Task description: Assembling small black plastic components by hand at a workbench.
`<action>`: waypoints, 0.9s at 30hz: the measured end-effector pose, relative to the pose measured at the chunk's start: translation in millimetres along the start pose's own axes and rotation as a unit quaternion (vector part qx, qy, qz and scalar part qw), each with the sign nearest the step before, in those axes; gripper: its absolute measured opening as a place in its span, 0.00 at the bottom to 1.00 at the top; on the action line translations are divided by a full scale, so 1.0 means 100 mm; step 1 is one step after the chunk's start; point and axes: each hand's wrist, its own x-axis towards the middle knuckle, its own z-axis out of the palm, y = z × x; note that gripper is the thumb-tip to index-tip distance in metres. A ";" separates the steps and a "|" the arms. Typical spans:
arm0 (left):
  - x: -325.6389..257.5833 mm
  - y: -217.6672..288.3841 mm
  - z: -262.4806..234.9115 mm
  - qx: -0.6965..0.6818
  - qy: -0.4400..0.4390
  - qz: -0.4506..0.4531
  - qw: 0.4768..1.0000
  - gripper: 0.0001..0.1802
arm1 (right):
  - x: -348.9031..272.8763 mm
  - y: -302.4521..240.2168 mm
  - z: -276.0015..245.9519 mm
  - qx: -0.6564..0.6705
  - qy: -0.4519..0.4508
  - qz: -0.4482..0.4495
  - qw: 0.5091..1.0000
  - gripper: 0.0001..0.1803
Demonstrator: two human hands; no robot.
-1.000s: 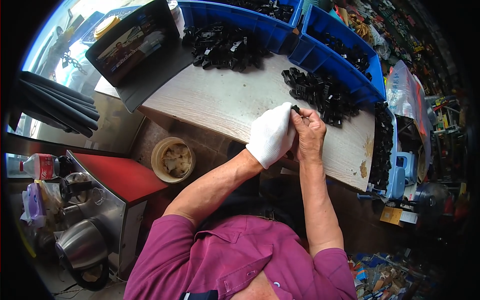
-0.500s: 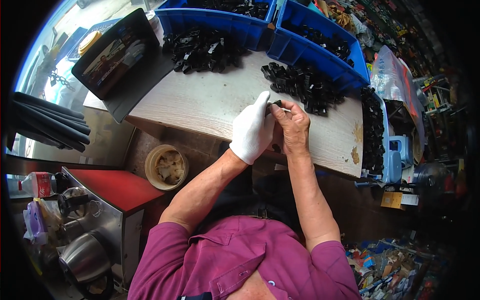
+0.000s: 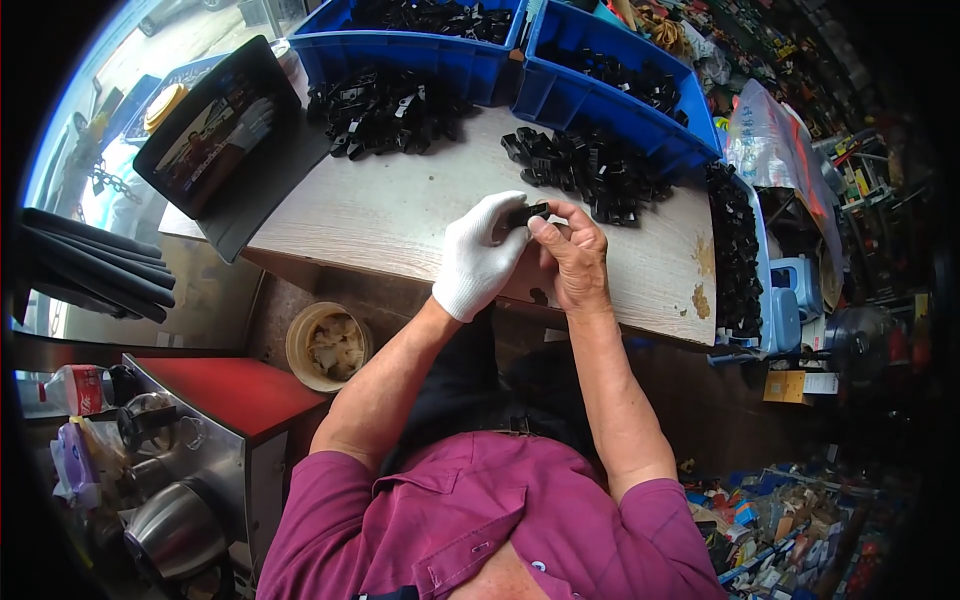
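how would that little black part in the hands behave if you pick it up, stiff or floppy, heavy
The small black part probably stays stiff: it keeps its blocky shape pinched between the gloved left hand and bare right hand. Likely light, since fingertips alone hold it.

White cloth glove (image 3: pixel 478 262), matt black plastic part (image 3: pixel 524 213), pale wood-grain tabletop (image 3: pixel 380 215).

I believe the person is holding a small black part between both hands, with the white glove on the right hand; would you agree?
Not quite: the head view shows the white glove on the left hand, while the right hand is bare. The rest holds: both hands pinch a small black part between them above the wooden table.
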 end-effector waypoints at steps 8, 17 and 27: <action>-0.04 -0.02 0.02 0.011 0.051 0.018 0.998 0.25 | 0.00 -0.05 0.01 -0.008 -0.025 0.006 1.000 0.22; -0.08 -0.02 0.03 0.089 0.060 0.107 0.988 0.24 | 0.01 -0.10 0.07 -0.037 -0.029 0.047 0.998 0.16; -0.07 0.03 0.00 0.089 0.016 0.102 0.991 0.24 | -0.04 -0.08 0.05 -0.055 0.001 0.034 0.998 0.12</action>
